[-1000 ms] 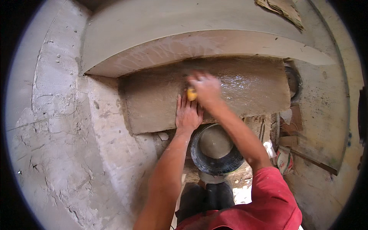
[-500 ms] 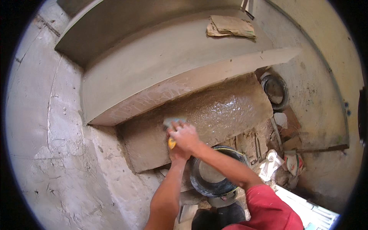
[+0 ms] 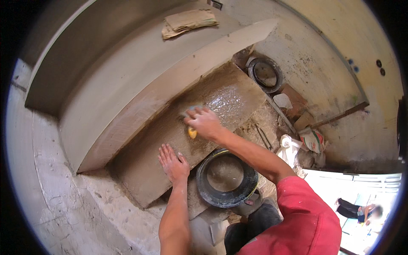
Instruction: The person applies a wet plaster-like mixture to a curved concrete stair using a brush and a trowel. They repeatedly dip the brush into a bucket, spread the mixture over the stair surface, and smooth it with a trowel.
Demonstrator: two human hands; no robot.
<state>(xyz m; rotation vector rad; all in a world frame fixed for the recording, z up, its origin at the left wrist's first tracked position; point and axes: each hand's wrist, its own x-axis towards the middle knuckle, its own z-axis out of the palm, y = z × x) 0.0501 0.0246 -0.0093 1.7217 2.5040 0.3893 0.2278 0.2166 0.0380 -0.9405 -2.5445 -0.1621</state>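
A wet, brown mortar surface [image 3: 148, 170] covers a long slab below a smooth ledge. My right hand [image 3: 206, 124] is closed around a trowel whose yellow handle end [image 3: 192, 133] sticks out below the palm. Beyond my fingers, the grey-blue blade [image 3: 187, 112] rests on the mortar and is mostly hidden. My left hand [image 3: 173, 165] is open, fingers stretched out, lying on or just over the mortar to the left of the trowel. Close to my knees is a round black tub [image 3: 203, 185] with grey mix in it.
Folded brown paper sacks [image 3: 190, 20] lie on the ledge [image 3: 127, 70]. A second black tub [image 3: 278, 76] stands at the slab's far right end. White plastic [image 3: 289, 146] and a printed sack [image 3: 313, 140] lie at right. A person [image 3: 364, 213] is far off at lower right.
My left hand has come away from the trowel and spread out to its left. The right hand keeps the trowel on the mortar. The whole view has turned and shifted.
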